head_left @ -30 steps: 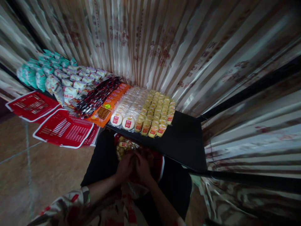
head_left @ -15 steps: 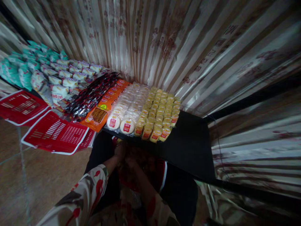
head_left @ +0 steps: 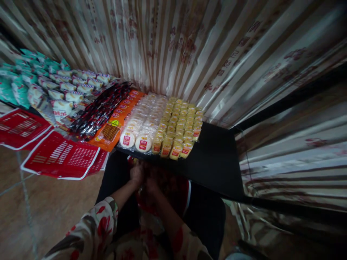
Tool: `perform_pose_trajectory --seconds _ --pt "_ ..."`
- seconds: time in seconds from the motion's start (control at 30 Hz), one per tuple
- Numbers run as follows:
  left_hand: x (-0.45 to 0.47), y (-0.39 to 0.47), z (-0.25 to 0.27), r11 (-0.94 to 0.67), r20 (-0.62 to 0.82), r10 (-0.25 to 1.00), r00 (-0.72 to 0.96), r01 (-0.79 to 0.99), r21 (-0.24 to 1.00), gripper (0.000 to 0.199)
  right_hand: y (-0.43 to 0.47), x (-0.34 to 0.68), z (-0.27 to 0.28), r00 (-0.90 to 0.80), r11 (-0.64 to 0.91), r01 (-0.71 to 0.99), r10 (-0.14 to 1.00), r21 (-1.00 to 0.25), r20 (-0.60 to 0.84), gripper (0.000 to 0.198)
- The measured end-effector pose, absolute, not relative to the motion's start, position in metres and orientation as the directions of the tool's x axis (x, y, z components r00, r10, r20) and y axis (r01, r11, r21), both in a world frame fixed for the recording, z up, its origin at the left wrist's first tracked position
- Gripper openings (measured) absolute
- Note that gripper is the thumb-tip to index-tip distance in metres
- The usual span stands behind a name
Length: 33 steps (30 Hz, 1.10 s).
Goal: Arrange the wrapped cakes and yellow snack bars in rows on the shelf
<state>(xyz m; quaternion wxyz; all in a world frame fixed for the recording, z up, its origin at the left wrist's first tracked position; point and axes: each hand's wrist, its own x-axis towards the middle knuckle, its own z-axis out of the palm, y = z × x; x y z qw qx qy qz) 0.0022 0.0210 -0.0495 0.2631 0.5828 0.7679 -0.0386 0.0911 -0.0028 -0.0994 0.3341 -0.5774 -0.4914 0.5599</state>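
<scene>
My left hand [head_left: 137,172] and my right hand [head_left: 151,186] are close together, low in front of me. Both reach into a red basket [head_left: 185,193] that sits just under the front edge of the black shelf [head_left: 217,162]. It is dark there, so what the fingers hold is unclear. Rows of yellow snack packets [head_left: 179,126] lie on the shelf right above my hands. Round white cakes in clear wrap [head_left: 138,126] lie to their left. My sleeves have a red floral print.
Further left on the shelf lie orange packets [head_left: 114,124], dark red-black packets [head_left: 100,108], white packets [head_left: 67,95] and teal packets [head_left: 16,77]. Two red baskets [head_left: 62,155] stand at the left over the brown floor. A striped curtain [head_left: 189,47] hangs behind.
My hands have moved up and forward, closer under the shelf edge. The view has shifted slightly, and the packets seen in the basket a second ago are now hidden.
</scene>
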Motion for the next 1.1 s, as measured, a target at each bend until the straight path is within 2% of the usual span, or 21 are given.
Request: perform_pose_trajectory --seconds 0.2,0.3,0.43,0.53,0.77,0.93,1.1 --pt "0.001 -0.002 -0.015 0.349 -0.334 0.917 -0.216 0.84 0.416 0.037 -0.015 0.106 -0.07 -0.035 -0.326 0.062 0.944 -0.943 -0.329 0.038" --pt "0.007 -0.017 -0.008 0.361 -0.313 0.925 -0.214 0.752 0.551 0.035 -0.019 0.121 -0.049 -0.031 -0.26 0.025 0.965 -0.965 -0.26 0.036" --pt "0.024 -0.039 -0.006 0.358 -0.315 0.932 -0.177 0.569 0.74 0.028 -0.033 0.145 -0.03 -0.011 -0.168 0.086 0.985 -0.982 -0.169 0.031" --pt "0.041 -0.049 -0.003 0.341 -0.317 0.94 -0.128 0.439 0.832 0.024 -0.049 0.165 -0.024 0.005 -0.119 0.16 0.993 -0.98 -0.12 0.032" --pt "0.079 -0.043 0.028 0.21 -0.22 0.975 -0.025 0.412 0.886 0.023 -0.064 0.204 -0.009 0.129 -0.125 0.228 0.987 -0.966 -0.097 0.046" --pt "0.106 -0.025 0.052 0.133 -0.166 0.985 0.05 0.401 0.906 0.028 -0.053 0.225 0.019 0.145 -0.089 0.169 0.987 -0.982 -0.065 0.043" --pt "0.136 0.0 0.069 0.096 -0.11 0.994 0.009 0.418 0.903 0.036 -0.022 0.248 0.04 0.223 -0.06 0.114 0.974 -0.992 -0.033 0.049"
